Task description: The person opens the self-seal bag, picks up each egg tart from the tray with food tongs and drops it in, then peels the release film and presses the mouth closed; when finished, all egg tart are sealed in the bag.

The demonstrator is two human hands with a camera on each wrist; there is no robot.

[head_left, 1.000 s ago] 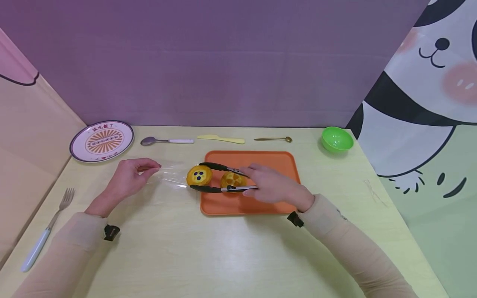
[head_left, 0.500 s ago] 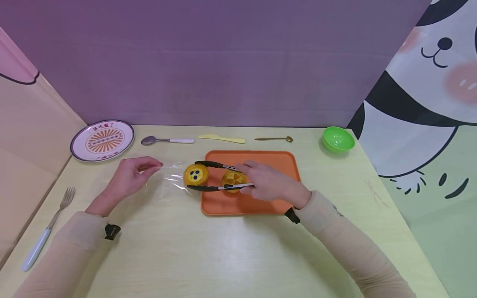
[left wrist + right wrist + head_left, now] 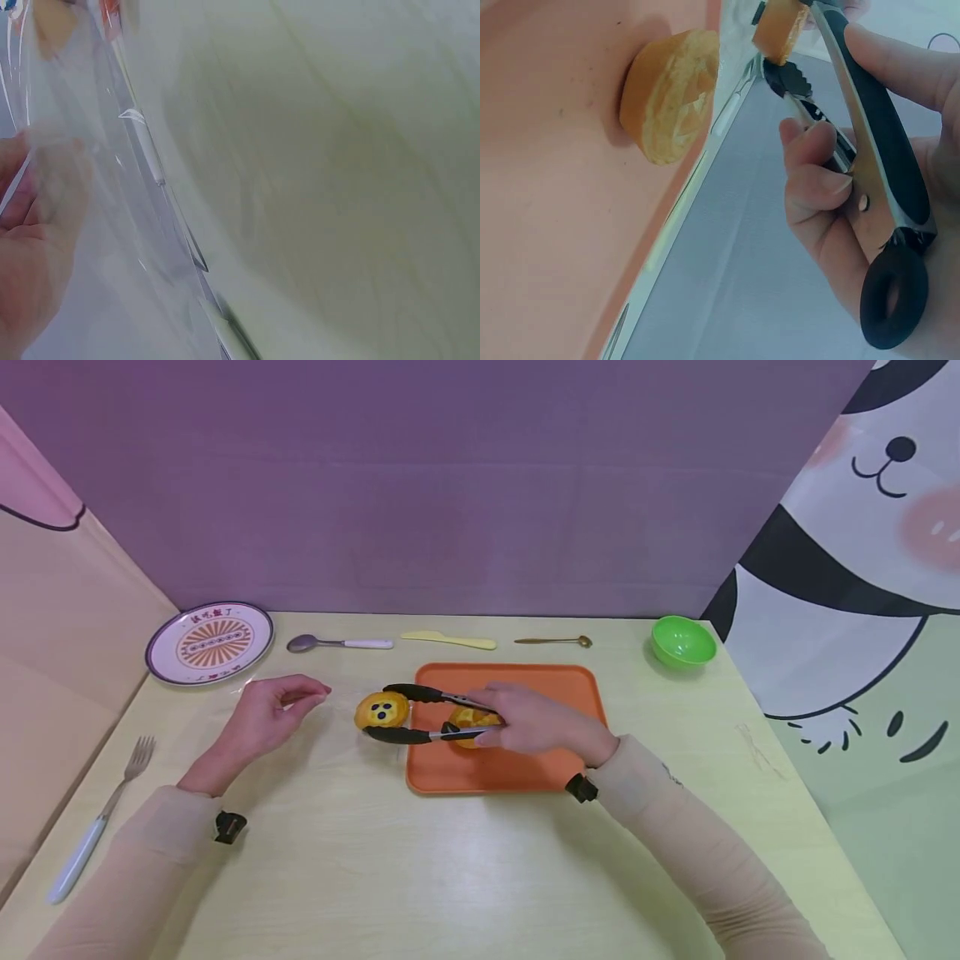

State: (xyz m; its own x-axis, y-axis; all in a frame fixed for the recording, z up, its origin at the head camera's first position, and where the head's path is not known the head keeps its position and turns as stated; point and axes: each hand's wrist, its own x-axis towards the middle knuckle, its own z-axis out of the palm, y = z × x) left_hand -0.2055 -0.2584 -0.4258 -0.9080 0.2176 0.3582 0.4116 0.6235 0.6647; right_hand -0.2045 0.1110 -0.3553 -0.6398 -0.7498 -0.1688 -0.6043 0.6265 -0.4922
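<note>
Tongs (image 3: pixel 397 736) are gripped by the right hand (image 3: pixel 532 718) near the middle of the frame, thumb on one arm, fingers curled round the other. And between the dark tips, a blueberry tart (image 3: pixel 382 710) is held! The tips are kept parted by that tart, one on each side of it, just beyond the tray's left edge. Whether it is inside the clear film (image 3: pixel 139 217) or only over it cannot be told. Over to centre left: the film's edge is pinched by the left hand (image 3: pixel 262 714), thumb and forefinger brought together at the tips, and in the left wrist view part of that hand is seen through it.

On the orange tray (image 3: pixel 525 774), a second tart (image 3: pixel 467 717) is partly covered by the tongs in the head view; in the right wrist view it is shown well apart from them. Upper left, a plate (image 3: pixel 213 643) is seen; along the top of the table (image 3: pixel 450 877), a spoon (image 3: pixel 367 644), a yellow knife (image 3: pixel 450 641) and a small gold spoon (image 3: pixel 551 641) are lined up. Upper right, a green bowl (image 3: pixel 684 645) is placed; far left, a fork (image 3: pixel 90 839) is laid aslant.
</note>
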